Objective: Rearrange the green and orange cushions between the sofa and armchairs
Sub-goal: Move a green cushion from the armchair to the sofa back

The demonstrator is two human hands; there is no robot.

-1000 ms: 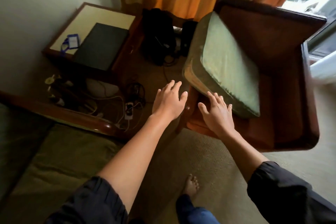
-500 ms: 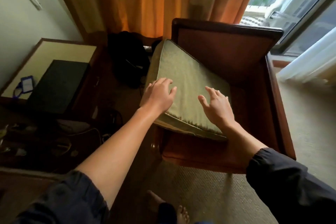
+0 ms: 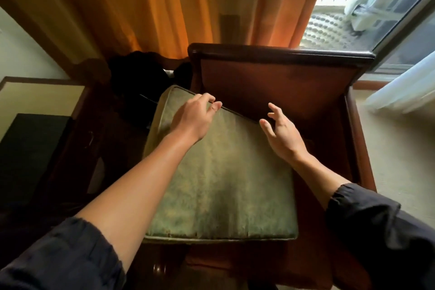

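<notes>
We're over the dark red-brown wooden armchair [image 3: 277,82], its back toward the orange fabric curtain [image 3: 150,7]. The flat square green fabric cushion [image 3: 219,186] lies on the seat but skewed: near edge hangs at the seat's front, far-left corner [image 3: 175,89] pokes out past the chair's left side, far edge runs diagonally down-right against the backrest. No clear long axis (roughly square); it's slightly tilted, left side propped higher.

Our left hand [image 3: 193,117] reaches over the cushion's far edge, fingers curled down over the piping, thumb on top. Looks like a grip on that edge, though the fingertips are hidden behind it. Our right hand [image 3: 282,134] is above the cushion's far-right corner, palm facing left, fingers spread and slightly bent, holding nothing; contact with the cushion we can't confirm. Both forearms bare, dark sleeves pushed up.

Left of the chair: a low wooden side table [image 3: 44,92] with a black flat rectangular object [image 3: 30,148] on it, and a black bag [image 3: 141,75] on the floor between table and chair.
</notes>
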